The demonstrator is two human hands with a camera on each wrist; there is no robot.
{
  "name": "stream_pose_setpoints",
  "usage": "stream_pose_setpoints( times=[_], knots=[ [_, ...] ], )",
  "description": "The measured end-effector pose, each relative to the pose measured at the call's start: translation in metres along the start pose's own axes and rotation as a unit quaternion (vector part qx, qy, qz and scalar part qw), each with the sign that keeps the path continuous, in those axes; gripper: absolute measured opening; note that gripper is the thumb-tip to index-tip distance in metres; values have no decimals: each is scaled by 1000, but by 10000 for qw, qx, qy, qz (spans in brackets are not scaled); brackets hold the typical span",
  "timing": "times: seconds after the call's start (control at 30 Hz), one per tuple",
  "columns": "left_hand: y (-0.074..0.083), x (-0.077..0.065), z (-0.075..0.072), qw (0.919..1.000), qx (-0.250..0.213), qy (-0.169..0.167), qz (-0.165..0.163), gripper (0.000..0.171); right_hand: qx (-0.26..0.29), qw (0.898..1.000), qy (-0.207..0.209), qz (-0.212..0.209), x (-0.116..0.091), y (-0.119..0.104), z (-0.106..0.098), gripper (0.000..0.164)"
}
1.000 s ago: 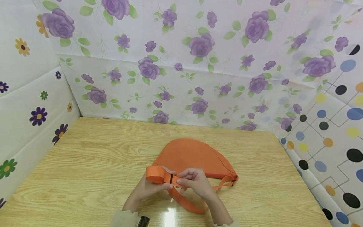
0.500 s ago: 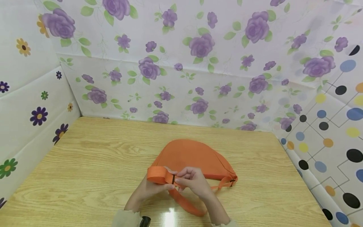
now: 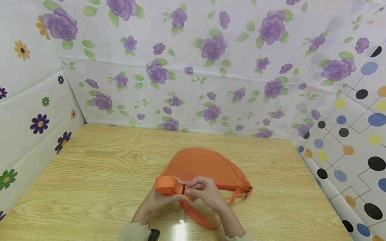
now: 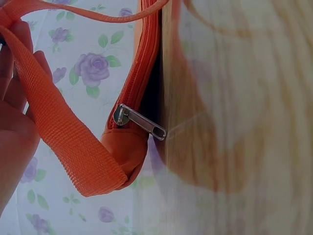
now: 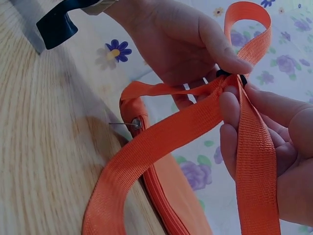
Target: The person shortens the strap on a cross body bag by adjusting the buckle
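Note:
An orange half-moon bag lies on the table, its woven strap drooping in front. My left hand holds the strap beside a black slider, with a strap loop standing up on its left. On the slider's other side, my right hand pinches the strap between thumb and fingers. In the right wrist view, fingertips of both hands meet at the slider and partly cover it. The left wrist view shows the bag's zipper with a metal pull.
The wood-grain table extends around the bag. A flower-print sheet stands behind it, and a dotted sheet borders the right side. A black band shows at the left sleeve.
My right thumb and fingers have come slightly closer to the slider, so less strap shows between them. The bag stays in place, and my left hand has barely shifted.

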State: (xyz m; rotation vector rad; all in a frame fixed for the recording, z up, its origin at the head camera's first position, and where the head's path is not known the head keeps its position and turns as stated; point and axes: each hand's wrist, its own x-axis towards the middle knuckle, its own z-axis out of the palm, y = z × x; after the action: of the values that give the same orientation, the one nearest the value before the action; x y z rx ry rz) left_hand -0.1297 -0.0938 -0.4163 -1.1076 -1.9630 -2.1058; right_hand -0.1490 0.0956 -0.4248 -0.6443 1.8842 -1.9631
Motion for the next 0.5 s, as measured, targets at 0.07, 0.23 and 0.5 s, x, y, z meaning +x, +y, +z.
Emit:
stream_pose_setpoints(
  times=[0.07,0.23,0.5],
  knots=[
    [0,0,0,10000,18,0,-37,29,-75,10000,-62,0,0,0,-1,19],
    [2,0,-1,9999,74,23,-145,29,-137,9997,-196,1,-2,-1,-4,20],
    [2,-1,-2,9994,351,26,-41,26,-55,9994,-327,-27,-6,-1,-9,22]
  ],
)
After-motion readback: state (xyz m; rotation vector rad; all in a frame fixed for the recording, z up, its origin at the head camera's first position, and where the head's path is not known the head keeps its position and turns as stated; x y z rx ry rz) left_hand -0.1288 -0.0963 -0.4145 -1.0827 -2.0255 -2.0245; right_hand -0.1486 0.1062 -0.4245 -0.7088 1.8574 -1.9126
